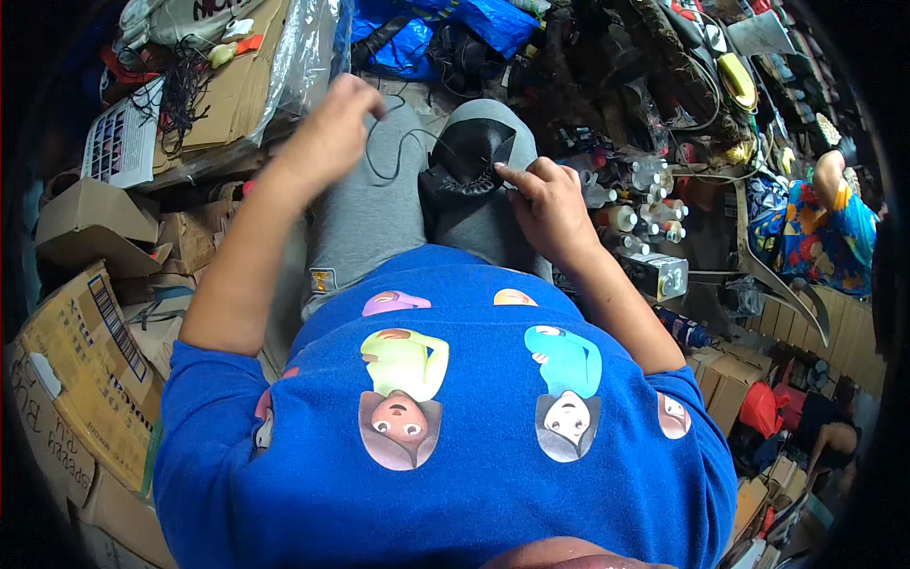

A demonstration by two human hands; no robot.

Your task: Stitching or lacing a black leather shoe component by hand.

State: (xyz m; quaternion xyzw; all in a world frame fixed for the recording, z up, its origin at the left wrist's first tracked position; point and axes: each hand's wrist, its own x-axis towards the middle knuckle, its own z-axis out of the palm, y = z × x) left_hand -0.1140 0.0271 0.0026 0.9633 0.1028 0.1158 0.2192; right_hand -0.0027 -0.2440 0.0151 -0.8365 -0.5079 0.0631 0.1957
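A black shoe rests on my right knee, its dark hollow facing up and its near edge ridged, as if stitched or gathered. My right hand is at its right edge, the forefinger stretched onto the rim and the other fingers curled; the thumb is mostly hidden. From the shoe a thin black cord loops leftward over my grey trousers. Its other end runs up to my left hand, which is raised above my left thigh, slightly blurred, with fingers closed on the cord.
Flattened cardboard and a printed sheet lie at the left, above open boxes. Several small bottles stand right of my knee. A blue plastic bag lies ahead. Other people's limbs show at the far right.
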